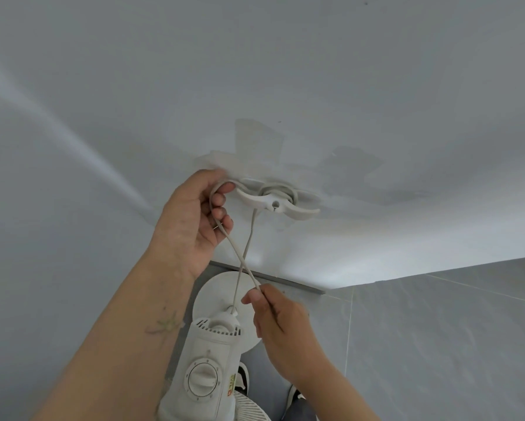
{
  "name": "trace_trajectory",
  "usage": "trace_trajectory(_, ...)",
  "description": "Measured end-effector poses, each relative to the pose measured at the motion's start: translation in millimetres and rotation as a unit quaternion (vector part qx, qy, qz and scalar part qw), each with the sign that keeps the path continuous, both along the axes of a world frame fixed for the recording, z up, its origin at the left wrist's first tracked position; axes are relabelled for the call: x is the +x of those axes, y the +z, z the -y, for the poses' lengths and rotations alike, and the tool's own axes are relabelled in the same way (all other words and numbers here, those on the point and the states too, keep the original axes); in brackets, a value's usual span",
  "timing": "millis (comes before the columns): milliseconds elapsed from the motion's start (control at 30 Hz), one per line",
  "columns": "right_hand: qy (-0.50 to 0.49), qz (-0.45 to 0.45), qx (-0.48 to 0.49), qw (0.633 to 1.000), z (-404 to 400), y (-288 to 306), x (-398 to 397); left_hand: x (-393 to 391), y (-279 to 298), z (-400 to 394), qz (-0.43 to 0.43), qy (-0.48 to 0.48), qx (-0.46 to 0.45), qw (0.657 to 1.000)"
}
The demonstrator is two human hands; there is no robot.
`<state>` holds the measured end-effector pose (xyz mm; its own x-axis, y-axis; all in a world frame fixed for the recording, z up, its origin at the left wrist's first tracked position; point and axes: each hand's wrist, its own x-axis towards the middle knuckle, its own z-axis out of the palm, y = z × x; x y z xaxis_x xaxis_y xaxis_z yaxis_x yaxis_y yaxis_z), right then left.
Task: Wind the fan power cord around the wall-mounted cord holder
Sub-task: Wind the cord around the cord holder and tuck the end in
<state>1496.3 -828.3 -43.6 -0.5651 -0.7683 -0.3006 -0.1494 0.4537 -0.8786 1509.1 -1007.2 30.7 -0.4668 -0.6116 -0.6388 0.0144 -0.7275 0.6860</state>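
I look at the wall (376,86) first, then the fan (208,360) below my hands. The cord holder (278,203) lies just to the right of my left hand (191,220), its long axis running left to right, with some turns of the power cord (240,262) already around its middle. My left fingers (221,212) are curled around a loop of cord, very near the holder's left arm. My right hand (282,326) is lower, well apart, and its fingertips pinch the cord. I judge the left hand should carry the loop over.
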Motion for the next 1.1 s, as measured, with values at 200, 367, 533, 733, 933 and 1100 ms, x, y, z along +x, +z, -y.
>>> trace_trajectory(200, -0.012, 0.022, -0.016, 1.000, 1, 9, 0, -6, 10, -11, 0.125, -0.022, -0.276, 0.953)
trace_trajectory(367, -0.059, 0.030, -0.049, 0.997, -8, 11, 1, -6, 15, -36, 0.145, -0.044, -0.465, 0.872)
trace_trajectory(533, -0.147, 0.019, -0.071, 0.986, -23, 12, -5, -7, 16, -59, 0.097, -0.085, -0.538, 0.833)
trace_trajectory(733, -0.280, -0.035, -0.113, 0.953, -44, 22, -30, -6, 13, -64, 0.059, -0.112, -0.515, 0.848)
trace_trajectory(933, -0.380, -0.079, -0.122, 0.914, -49, 43, -67, -8, 8, -70, 0.082, -0.130, -0.484, 0.861)
trace_trajectory(1100, -0.409, -0.061, -0.082, 0.907, -39, 42, -84, -12, 0, -79, 0.128, -0.179, -0.405, 0.887)
